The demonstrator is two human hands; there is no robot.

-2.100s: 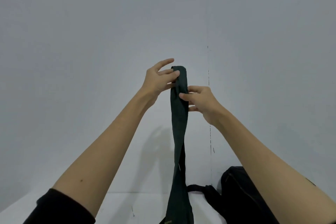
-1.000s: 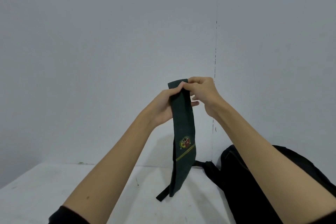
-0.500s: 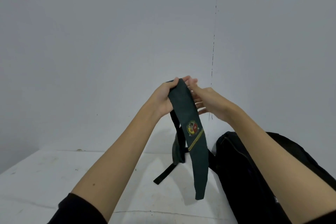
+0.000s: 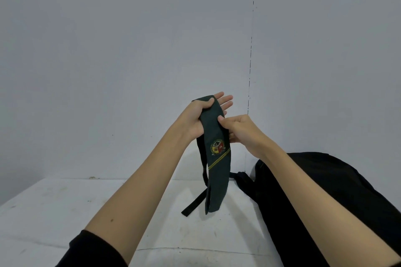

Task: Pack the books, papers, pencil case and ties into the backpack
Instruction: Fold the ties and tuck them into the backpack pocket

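Note:
A dark green tie (image 4: 217, 165) with a crest and two yellow stripes hangs folded in the air above the white table (image 4: 65, 212). My left hand (image 4: 195, 119) holds its folded top, thumb pressed on the front and straight fingers behind. My right hand (image 4: 240, 130) pinches the tie's right edge just below, fingers curled. The black backpack (image 4: 347, 191) lies on the table at the right, under my right forearm. No books, papers or pencil case are in view.
A black backpack strap (image 4: 193, 204) trails onto the table below the tie. A plain grey wall rises right behind the table, with a thin vertical seam (image 4: 250, 60).
The tie has gone from one long hanging length to a shorter fold with the crest facing me. Both hands have lowered, and my right hand has slid down to the tie's edge.

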